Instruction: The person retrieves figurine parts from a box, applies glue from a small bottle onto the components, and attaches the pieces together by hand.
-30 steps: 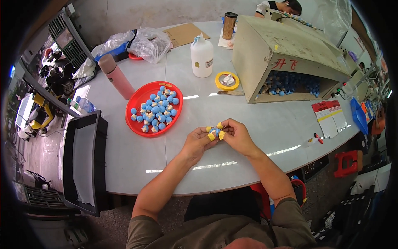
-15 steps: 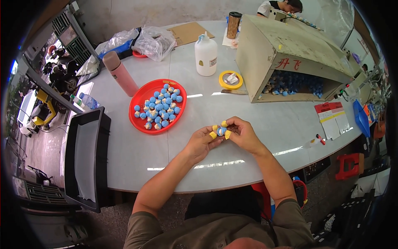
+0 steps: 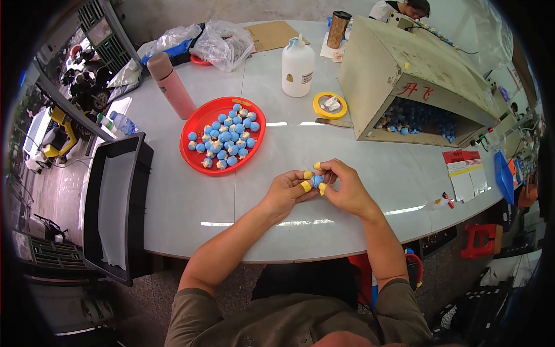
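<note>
A small round blue piece (image 3: 317, 181) is held between my two hands above the tabletop, with its blue side showing. Yellow tape wraps several of my fingertips. My left hand (image 3: 282, 195) pinches the piece from the left between thumb and forefinger. From the right, the thumb of my right hand (image 3: 350, 192) presses on it, and that forefinger is bent over its top. Left of my hands, a red round tray (image 3: 191, 155) holds several similar blue balls with cream-coloured parts (image 3: 231, 136).
A black bin (image 3: 145, 191) stands at the left edge. Behind are a pink bottle (image 3: 172, 87), a white squeeze bottle (image 3: 298, 69), yellow tape (image 3: 330, 106) and a knife (image 3: 334, 122). An open-fronted box (image 3: 370, 69) holds more blue pieces. Another person (image 3: 399, 8) sits behind it.
The blue piece has turned in my fingers: its pale part no longer shows, and blue faces up. My right forefinger has shifted slightly. The whole view has moved a little.
</note>
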`<action>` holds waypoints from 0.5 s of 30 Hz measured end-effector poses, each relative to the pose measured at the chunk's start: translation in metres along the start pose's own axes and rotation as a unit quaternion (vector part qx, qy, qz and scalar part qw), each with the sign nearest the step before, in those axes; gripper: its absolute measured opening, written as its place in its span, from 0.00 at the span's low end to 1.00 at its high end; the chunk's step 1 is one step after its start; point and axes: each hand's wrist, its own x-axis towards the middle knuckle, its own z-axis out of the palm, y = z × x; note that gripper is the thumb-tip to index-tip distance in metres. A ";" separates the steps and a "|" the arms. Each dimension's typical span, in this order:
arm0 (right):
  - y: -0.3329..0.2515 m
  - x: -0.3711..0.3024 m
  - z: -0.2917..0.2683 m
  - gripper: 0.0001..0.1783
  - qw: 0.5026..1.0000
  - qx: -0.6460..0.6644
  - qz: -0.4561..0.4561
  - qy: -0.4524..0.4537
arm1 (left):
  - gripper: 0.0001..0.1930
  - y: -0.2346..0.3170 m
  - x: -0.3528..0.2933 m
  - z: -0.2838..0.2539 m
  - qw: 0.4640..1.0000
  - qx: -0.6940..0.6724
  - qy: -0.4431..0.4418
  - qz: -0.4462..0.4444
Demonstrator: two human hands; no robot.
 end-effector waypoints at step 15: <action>-0.011 0.001 -0.007 0.22 0.999 -0.023 0.010 -0.040 | 0.13 -0.002 0.001 0.002 1.000 0.007 -0.003 -0.008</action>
